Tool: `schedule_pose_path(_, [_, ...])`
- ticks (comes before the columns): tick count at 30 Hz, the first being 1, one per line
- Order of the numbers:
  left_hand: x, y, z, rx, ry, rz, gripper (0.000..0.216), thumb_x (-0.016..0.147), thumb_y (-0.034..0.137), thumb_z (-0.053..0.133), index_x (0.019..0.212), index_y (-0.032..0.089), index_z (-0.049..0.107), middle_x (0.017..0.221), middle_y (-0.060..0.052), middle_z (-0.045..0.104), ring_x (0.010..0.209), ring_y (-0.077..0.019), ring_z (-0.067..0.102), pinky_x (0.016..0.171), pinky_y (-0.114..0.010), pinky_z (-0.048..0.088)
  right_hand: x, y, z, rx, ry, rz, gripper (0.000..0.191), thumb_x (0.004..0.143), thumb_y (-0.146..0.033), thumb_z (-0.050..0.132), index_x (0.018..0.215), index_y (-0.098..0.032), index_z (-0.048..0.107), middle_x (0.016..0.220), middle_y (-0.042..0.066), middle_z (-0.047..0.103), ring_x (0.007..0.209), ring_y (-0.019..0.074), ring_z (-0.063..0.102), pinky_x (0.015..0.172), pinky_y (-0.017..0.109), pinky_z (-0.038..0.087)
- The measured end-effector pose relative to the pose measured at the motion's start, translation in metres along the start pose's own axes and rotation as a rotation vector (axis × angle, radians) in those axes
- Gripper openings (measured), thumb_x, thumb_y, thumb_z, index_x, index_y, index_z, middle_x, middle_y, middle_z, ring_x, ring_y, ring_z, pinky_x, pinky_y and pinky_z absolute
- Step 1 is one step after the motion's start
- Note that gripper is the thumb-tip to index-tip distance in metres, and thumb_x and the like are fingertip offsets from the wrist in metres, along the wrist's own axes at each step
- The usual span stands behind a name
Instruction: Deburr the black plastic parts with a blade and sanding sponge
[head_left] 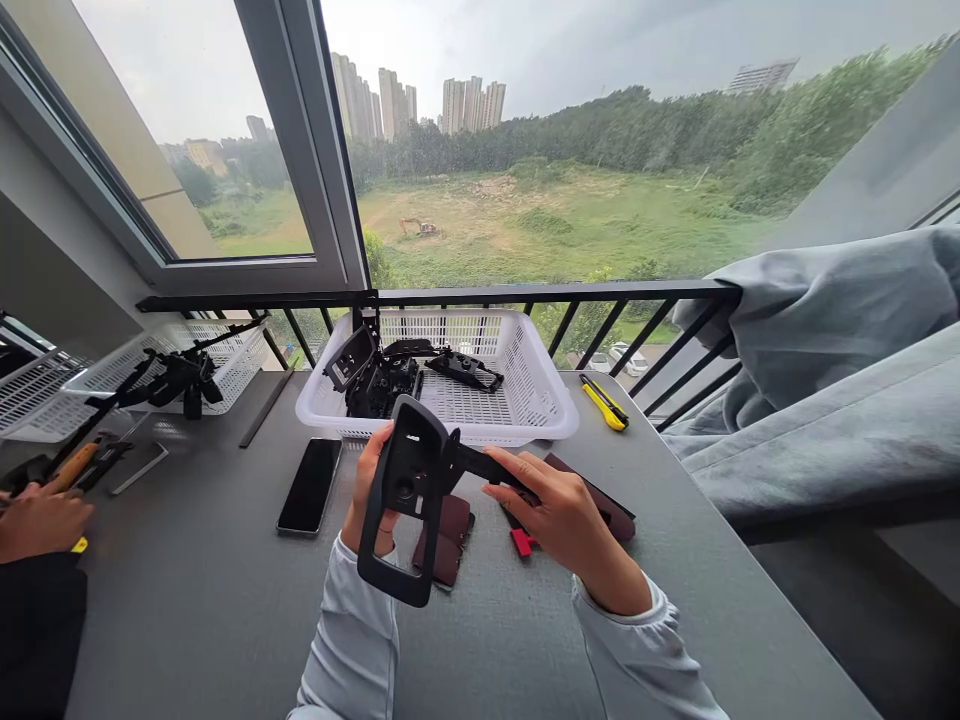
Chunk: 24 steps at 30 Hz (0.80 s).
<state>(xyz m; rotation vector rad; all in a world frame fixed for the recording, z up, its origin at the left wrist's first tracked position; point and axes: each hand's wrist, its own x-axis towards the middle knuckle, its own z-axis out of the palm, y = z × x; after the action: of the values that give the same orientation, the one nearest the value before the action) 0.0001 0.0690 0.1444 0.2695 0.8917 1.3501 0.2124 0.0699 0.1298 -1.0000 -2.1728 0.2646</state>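
My left hand [372, 485] is closed round the left edge of a black plastic frame [397, 580], which is tilted up above the table. The frame has a rectangular opening at its lower end and a solid panel with holes higher up. My right hand [551, 500] is closed on a narrow black bar [480, 463] whose left end meets the frame's right edge. Whether the bar is joined to the frame I cannot tell. Below lie dark brown pieces [454, 540], partly behind the frame, and a small red piece [523, 543]. A longer brown piece [600, 500] is partly behind my right hand.
A white basket [555, 400] with black plastic parts [390, 370] stands against the railing. A phone [309, 487] lies left, a yellow utility knife [604, 402] right. At far left, a co-worker's hand [45, 520] is by an orange-handled tool [75, 465], near another basket [240, 365].
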Motion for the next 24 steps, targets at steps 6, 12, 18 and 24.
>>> schedule_pose_path(6, [-0.001, -0.001, 0.001, 0.049, 0.000, -0.030, 0.035, 0.088, 0.035, 0.048, 0.071, 0.012, 0.069, 0.057, -0.008, 0.070, 0.043, -0.0204, 0.064, 0.041, -0.029, 0.050, 0.002, -0.009, 0.000, 0.049, -0.031, 0.065, 0.032, 0.095, -0.026, 0.045, 0.124, -0.016, 0.057, 0.100, 0.009, 0.073, 0.076, 0.0185, 0.070, 0.073, 0.030, 0.056])
schedule_pose_path(12, [-0.001, 0.002, 0.003, 0.003, -0.007, -0.039, 0.039, 0.090, 0.030, 0.044, 0.063, 0.012, 0.066, 0.052, -0.005, 0.067, 0.041, -0.0157, 0.061, 0.040, -0.025, 0.048, 0.000, -0.003, 0.001, 0.031, -0.039, -0.011, 0.035, 0.098, -0.030, 0.045, 0.129, -0.017, 0.054, 0.100, 0.010, 0.072, 0.079, 0.0205, 0.070, 0.070, 0.031, 0.056])
schedule_pose_path(18, [-0.001, 0.002, 0.004, -0.006, -0.010, -0.080, 0.040, 0.090, 0.032, 0.044, 0.062, 0.012, 0.065, 0.051, -0.005, 0.066, 0.037, -0.0145, 0.058, 0.032, -0.022, 0.041, -0.003, 0.003, 0.003, 0.023, -0.027, -0.037, 0.038, 0.100, -0.034, 0.044, 0.132, -0.017, 0.056, 0.087, 0.008, 0.072, 0.066, 0.0178, 0.067, 0.064, 0.029, 0.055])
schedule_pose_path(24, [-0.001, 0.001, 0.004, -0.025, 0.037, -0.003, 0.034, 0.087, 0.027, 0.049, 0.060, 0.013, 0.063, 0.050, -0.003, 0.065, 0.041, -0.0137, 0.060, 0.040, -0.022, 0.047, -0.004, 0.004, 0.005, 0.065, 0.015, -0.066, 0.039, 0.099, -0.034, 0.044, 0.133, -0.020, 0.057, 0.085, 0.007, 0.073, 0.064, 0.0170, 0.067, 0.061, 0.028, 0.056])
